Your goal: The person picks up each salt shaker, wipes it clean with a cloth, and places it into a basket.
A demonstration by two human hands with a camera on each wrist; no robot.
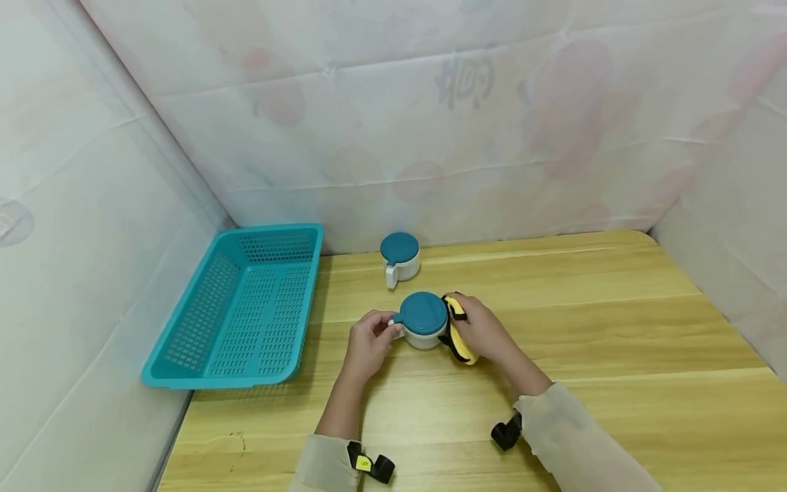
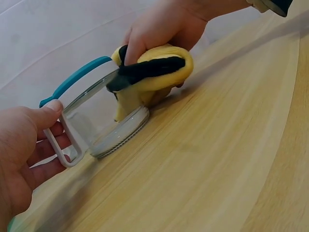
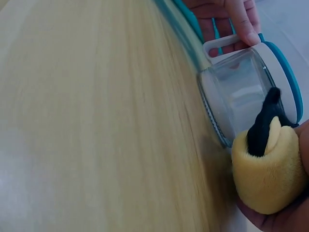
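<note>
Near jar: clear glass, around the middle of the table, between the 2 hands. It is low by the wood, but I cannot tell for sure if it touches.
Blue lid: round and flat, on top of the near jar, with a small tab on the handle side.
White handle: a loop on the jar's left side, turned to the left hand.
Left hand: pinches the white handle, thumb at the top by the lid's tab, other fingers behind the loop.
Right hand: holds the yellow cloth and has it up against the jar's right side.
Yellow cloth: soft and bunched up, with black parts. A black part touches the glass.
Far jar: also has a blue lid and white handle. It stands near the back edge, behind the near jar and a bit left, well apart from the cloth.
Basket: blue-green, on the left, with rows of holes in its sides and floor.
Sleeves: 2, pale, each with a black strap piece; the left piece has a yellow patch.
Back sheet: white, with pale pink spots and fold lines.
</note>
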